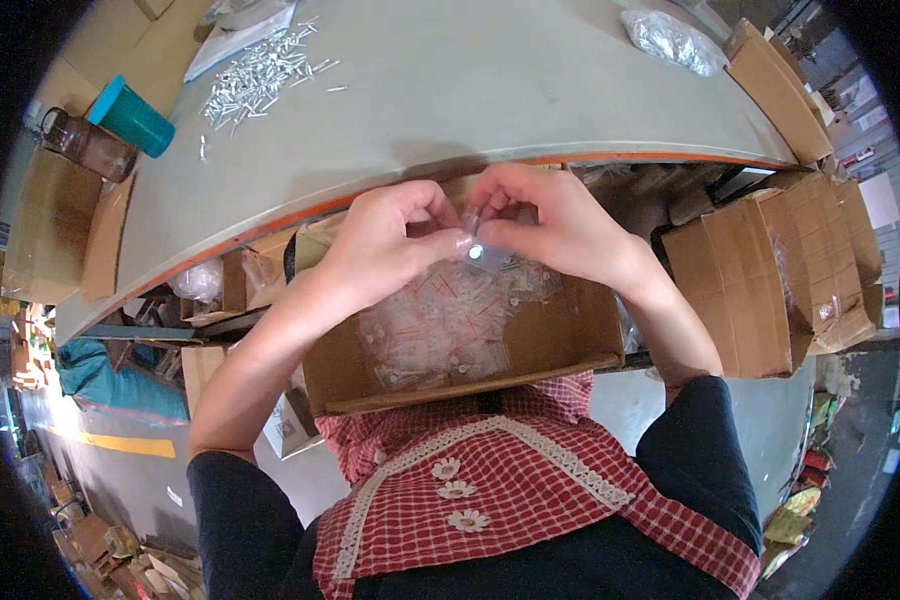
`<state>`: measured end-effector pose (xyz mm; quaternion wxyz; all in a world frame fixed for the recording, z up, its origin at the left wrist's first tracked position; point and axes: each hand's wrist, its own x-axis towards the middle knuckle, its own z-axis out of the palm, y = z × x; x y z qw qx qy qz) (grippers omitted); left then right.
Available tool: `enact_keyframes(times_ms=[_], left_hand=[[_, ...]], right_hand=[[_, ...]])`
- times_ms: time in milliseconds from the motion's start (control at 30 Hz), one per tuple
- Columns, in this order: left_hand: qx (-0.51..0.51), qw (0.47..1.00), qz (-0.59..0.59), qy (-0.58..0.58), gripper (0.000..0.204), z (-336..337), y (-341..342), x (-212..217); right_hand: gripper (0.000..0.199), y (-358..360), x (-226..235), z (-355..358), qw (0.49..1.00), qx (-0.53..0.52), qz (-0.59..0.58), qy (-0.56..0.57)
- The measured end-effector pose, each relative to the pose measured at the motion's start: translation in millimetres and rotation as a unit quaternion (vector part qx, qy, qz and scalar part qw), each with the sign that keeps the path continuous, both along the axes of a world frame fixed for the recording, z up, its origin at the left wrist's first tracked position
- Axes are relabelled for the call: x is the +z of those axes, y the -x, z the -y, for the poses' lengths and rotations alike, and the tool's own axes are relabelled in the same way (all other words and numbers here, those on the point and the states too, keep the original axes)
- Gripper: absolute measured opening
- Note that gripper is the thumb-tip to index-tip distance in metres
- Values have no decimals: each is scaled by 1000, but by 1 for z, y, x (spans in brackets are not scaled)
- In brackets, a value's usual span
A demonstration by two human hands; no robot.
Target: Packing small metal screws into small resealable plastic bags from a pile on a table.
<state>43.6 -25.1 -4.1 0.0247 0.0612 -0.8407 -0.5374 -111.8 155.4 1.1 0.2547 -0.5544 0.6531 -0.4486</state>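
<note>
A fingertip slip could drop the small clear packet (481, 251) at the frame's centre — its film looks thin and slick — among the crinkled, red-streaked packets (435, 320) below, hard to pick out again. Left hand (395, 235) and right hand (560, 225) both appear to pinch it, fingers curled, above the stiff brown cardboard box (585, 325).

red checked apron (540, 522) | white lace trim (565, 462) | three daisies (457, 489) | dark sleeves (708, 445)
</note>
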Motion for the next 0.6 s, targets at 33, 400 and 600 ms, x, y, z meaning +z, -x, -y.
enact_keyframes(times_ms=[33, 400, 600], left_hand=[[23, 999, -13, -20, 21, -1, 0, 1], [46, 998, -22, -30, 18, -2, -1, 4], [44, 994, -77, 58, 21, -12, 0, 13]], right_hand=[[26, 0, -1, 1, 1000, -23, 13, -11], [37, 6, 12, 1, 988, 18, -156, -6], [22, 7, 11, 11, 998, -18, 30, -42]])
